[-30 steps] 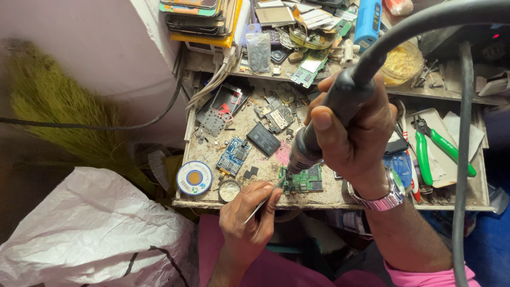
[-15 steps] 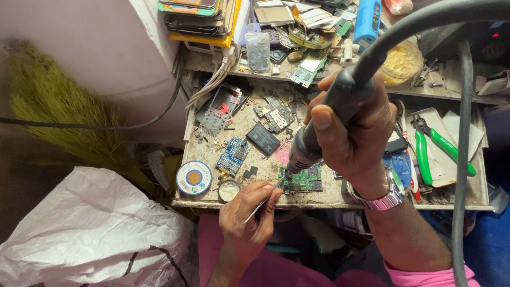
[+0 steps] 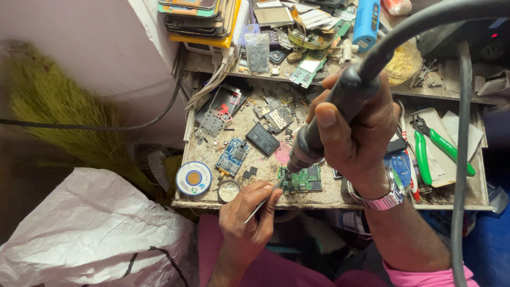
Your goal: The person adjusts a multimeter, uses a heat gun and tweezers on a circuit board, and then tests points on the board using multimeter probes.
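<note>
While I look down from the head camera, my left hand [image 3: 249, 220] sits nearest to me at the front edge of the table [image 3: 329, 200], its fingers pressed together on a pair of thin tweezers [image 3: 264, 200]. The tweezers run on a slant from lower left to upper right, and their tip meets the left edge of a small green circuit board [image 3: 303, 180] lying flat near the table's front edge. Just above it, my right hand [image 3: 356, 127] is wrapped around the dark handle of a hot-air tool [image 3: 332, 119], fingers closed tight about it, a metal watch [image 3: 378, 199] on the wrist. The tool's long axis tilts from upper right down to lower left, its nozzle pointing down at the upper left corner of the green board, very near the tweezer tip; I cannot tell whether it touches. Its thick grey hose [image 3: 425, 24] arcs away to the upper right. Left of the board lie a round tin [image 3: 228, 190] and a blue-rimmed spool [image 3: 194, 178]. Farther back rest a blue circuit board [image 3: 232, 155] and a black chip [image 3: 262, 139]. Green-handled pliers [image 3: 435, 146] lie to the right. A stack of phones [image 3: 199, 18] sits on the back shelf.
</note>
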